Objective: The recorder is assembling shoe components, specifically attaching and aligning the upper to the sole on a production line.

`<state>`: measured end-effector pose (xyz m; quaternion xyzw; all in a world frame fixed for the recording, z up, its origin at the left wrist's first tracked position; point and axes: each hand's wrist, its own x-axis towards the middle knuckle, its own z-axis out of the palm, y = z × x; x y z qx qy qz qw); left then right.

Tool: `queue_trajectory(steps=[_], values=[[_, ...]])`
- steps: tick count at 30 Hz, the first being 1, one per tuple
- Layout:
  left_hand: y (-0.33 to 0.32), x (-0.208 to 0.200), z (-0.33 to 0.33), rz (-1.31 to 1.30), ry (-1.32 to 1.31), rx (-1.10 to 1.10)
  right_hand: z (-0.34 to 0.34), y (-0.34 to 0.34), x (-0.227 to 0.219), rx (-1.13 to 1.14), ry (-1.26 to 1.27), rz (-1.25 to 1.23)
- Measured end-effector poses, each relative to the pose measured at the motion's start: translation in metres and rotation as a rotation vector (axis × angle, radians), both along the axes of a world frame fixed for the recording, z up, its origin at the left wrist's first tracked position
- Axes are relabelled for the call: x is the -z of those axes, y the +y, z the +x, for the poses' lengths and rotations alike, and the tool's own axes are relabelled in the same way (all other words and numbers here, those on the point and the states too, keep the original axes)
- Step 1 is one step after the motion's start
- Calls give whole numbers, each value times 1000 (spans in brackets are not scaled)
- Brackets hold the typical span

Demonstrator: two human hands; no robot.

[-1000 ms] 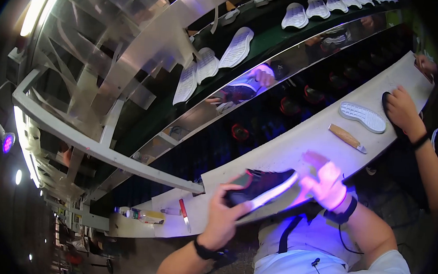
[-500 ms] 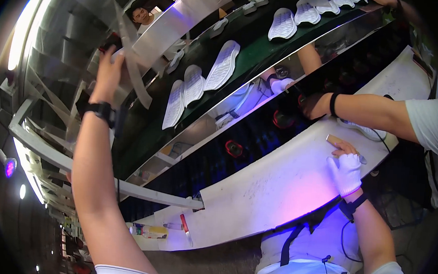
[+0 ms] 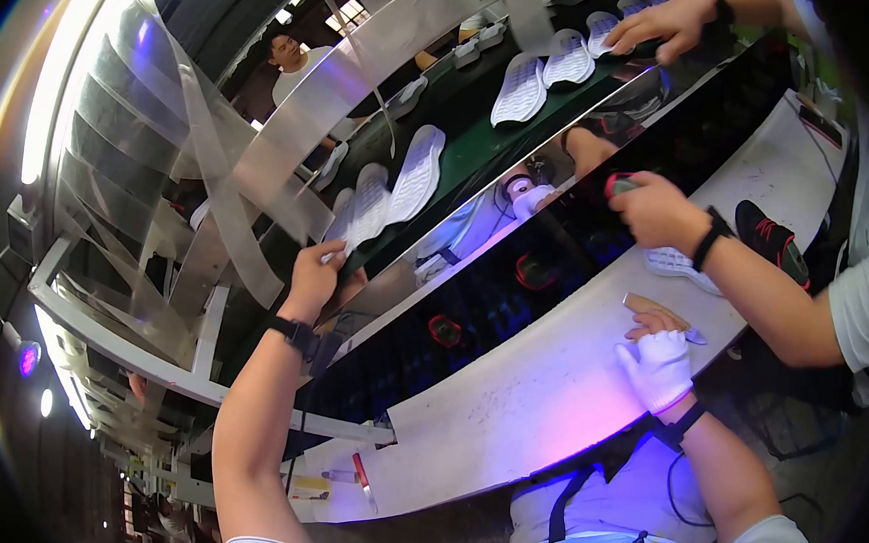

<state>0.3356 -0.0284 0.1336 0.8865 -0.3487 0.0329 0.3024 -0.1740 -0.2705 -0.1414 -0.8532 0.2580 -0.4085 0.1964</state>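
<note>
White sole point(image 3: 367, 210), slightly blurred, far left over green belt point(image 3: 470, 152); cannot tell if lifted. Near end pinched between thumb and fingers of left hand point(image 3: 313, 278). Just right of it, another white sole point(image 3: 417, 176) flat on belt. Right hand point(image 3: 659, 370), in white fingertip-less glove, over near bench point(image 3: 485, 414): thumb spread away, fingers over wood-handled knife point(image 3: 640, 303); cannot tell if gripping. Red-handled tool point(image 3: 363, 476) at bench's left end. Black-and-red shoe point(image 3: 770, 238) toward right, near co-worker's forearm point(image 3: 776, 297).
</note>
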Motion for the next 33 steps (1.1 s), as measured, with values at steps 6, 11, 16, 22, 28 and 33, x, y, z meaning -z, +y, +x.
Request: queue_trajectory(steps=[6,11,16,22,28,33], values=[[-145,15,-94,20,-41,185,-6,-3,3,45,81,-4],[-114,8,-133,-176,-5,425,-13,2,9,47,121,43],[-63,4,-175,-288,-514,511,-7,2,3,-3,103,8],[-39,60,-308,-574,-266,816,-13,-2,-6,-103,68,37],[-21,209,-395,-164,-112,924,-15,1,-5,-188,-14,173],[-67,242,-258,-307,82,194,-24,0,-35,-321,429,-66]])
